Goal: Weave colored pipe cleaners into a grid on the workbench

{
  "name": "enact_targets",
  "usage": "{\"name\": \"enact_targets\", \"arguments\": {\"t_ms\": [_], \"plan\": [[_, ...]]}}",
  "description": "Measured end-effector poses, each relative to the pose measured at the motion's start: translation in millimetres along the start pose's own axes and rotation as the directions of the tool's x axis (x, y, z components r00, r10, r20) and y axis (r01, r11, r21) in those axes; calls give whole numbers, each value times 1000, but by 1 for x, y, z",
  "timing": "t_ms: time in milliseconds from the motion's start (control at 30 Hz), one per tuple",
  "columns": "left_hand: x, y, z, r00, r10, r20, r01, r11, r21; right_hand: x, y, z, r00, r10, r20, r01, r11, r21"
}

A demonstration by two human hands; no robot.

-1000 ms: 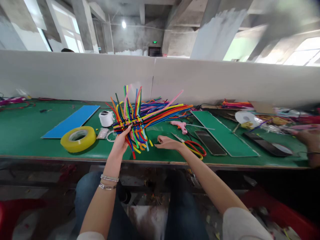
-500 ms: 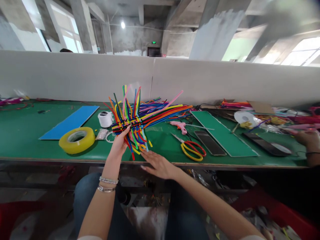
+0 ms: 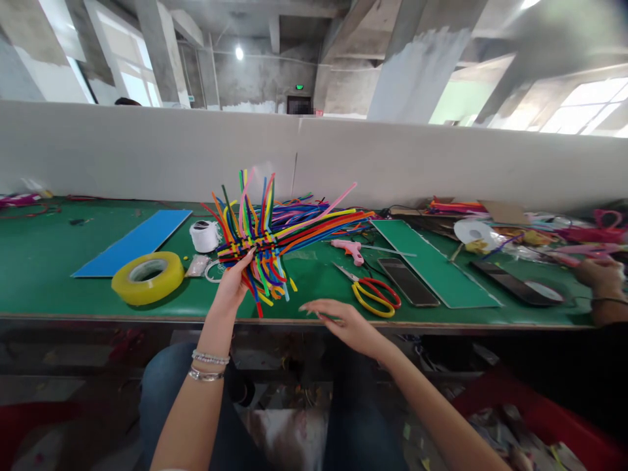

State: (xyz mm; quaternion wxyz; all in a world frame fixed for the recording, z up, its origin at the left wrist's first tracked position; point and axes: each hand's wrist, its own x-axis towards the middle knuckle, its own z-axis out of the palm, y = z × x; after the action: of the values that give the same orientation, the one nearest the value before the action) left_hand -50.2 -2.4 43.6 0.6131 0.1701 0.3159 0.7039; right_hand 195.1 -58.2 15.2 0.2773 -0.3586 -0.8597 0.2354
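My left hand [image 3: 234, 281] grips a woven bundle of colourful pipe cleaners [image 3: 252, 245] by its near side, thumb on top of the weave. Loose ends fan upward, droop toward me and stretch far to the right. Apart from the bundle, my right hand [image 3: 338, 317] hovers at the table's front edge, fingers loosely extended with nothing in them. Just right of it lie scissors [image 3: 375, 294] with red and yellow handles. Behind these is a pink glue gun [image 3: 349, 251] with a clear glue stick in its back.
Yellow tape [image 3: 147, 278], a blue board [image 3: 135, 243] and white thread [image 3: 205, 237] are on the left. To the right lie a phone [image 3: 408, 281], a green board [image 3: 436, 268] and a black tray-like item [image 3: 515, 284]. Another person's hand [image 3: 601, 278] works at the far right.
My right hand has drawn away from the lower ends of the bundle, moving right toward the scissors. My left hand keeps hold of the bundle in nearly the same place.
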Motion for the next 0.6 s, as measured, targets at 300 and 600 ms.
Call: {"name": "enact_targets", "arguments": {"t_ms": [300,600], "plan": [[3,-5,0,999,-9,-34,11,997,77,-46,104,-70,739,481,-472,-652,689,-318],[2,-14,1,1000,-2,0,2,977,211,-33,93,-86,749,652,-118,-657,705,-267]]}}
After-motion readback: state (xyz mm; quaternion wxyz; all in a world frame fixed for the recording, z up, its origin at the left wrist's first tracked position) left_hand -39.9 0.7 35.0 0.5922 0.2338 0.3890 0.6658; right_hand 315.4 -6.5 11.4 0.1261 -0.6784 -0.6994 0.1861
